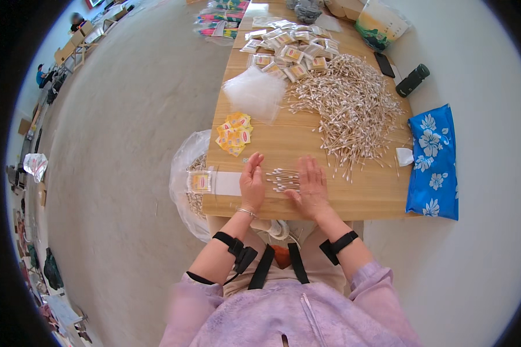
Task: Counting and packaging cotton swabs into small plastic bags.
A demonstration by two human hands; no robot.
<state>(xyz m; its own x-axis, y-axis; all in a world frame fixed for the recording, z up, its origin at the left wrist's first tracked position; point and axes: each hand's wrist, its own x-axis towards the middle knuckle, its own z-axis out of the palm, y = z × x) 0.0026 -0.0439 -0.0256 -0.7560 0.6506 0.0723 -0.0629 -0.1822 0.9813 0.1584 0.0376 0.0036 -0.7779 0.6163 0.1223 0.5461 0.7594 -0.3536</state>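
Flanking cotton swabs (pixel 282 180) on the bench (pixel 353 201), left hand (pixel 252 185) on edge, right hand (pixel 312 188) palm-down at their ends, fingers straight, released

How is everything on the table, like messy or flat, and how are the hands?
Left hand: open, on edge
Right hand: open, palm down
Swabs between hands: loosely lined up
Big swab pile: loose, jumbled
Yellow cards: loosely piled
Clear plastic pile: flat
Filled packets: heaped
Black phone: lying, dark
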